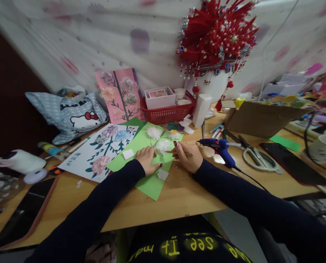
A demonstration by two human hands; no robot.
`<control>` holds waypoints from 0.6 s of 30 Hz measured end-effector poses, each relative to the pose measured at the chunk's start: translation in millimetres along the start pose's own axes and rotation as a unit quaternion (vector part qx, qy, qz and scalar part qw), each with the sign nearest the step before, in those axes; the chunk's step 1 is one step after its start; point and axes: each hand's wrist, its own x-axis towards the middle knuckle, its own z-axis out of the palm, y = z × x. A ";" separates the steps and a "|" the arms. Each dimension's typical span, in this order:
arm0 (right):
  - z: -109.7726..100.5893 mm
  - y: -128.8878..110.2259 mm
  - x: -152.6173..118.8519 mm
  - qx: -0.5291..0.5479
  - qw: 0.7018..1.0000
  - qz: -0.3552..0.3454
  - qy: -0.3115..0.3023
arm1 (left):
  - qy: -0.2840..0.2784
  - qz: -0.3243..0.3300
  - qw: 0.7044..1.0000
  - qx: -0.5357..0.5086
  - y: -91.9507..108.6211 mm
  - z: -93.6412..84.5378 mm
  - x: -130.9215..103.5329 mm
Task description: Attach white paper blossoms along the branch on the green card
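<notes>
A sheet of light green paper (152, 187) lies before me at an angle. My left hand (147, 160) rests on it with fingers spread, holding it down. In my right hand (189, 157) a thin wooden stick (168, 151) is pinched, its tip at the lower edge of a white ruffled paper flower (165, 146). Two more flowers sit farther up the sheet: a white one (153, 132) and one with a yellow spot (174, 136). A small white paper rectangle (128, 154) and another white scrap (162, 174) lie on the green paper near my left hand.
Right of my hand lie a blue glue gun (220, 149), scissors (257, 159) and a phone (294, 163). To the left are a flower picture (80, 160) and another phone (26, 212). Behind stand a red basket (165, 116) and a red beaded headdress (220, 40).
</notes>
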 end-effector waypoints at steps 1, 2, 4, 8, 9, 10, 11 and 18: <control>0.4 -0.2 0.3 0.000 1.000 0.002 -0.003 | 0.000 0.000 1.000 0.000 -0.1 0.0 0.0; 0.8 -0.3 0.7 -0.001 1.000 0.004 -0.007 | -0.001 0.000 1.000 0.001 -0.3 -0.1 0.0; 2.0 -0.2 2.2 -0.005 1.000 0.008 -0.010 | -0.003 0.002 1.000 0.003 -0.5 -0.3 0.2; 4.5 -0.2 5.9 -0.013 1.000 0.020 -0.004 | -0.003 0.005 1.000 0.006 -0.6 -0.2 0.6; 4.9 -0.5 6.5 -0.019 1.000 0.022 -0.002 | -0.003 0.006 1.000 0.006 -0.6 -0.1 0.6; 5.2 -0.8 6.9 -0.026 0.999 0.022 0.000 | -0.002 0.008 1.000 0.006 -0.5 -0.1 0.6; 5.3 -1.3 7.0 -0.033 0.999 0.022 0.004 | -0.004 0.009 1.000 0.005 -0.4 -0.2 0.6; 1.5 -6.1 5.7 -0.039 0.999 0.025 0.024 | -0.006 0.010 1.000 0.001 -0.1 -1.2 -0.2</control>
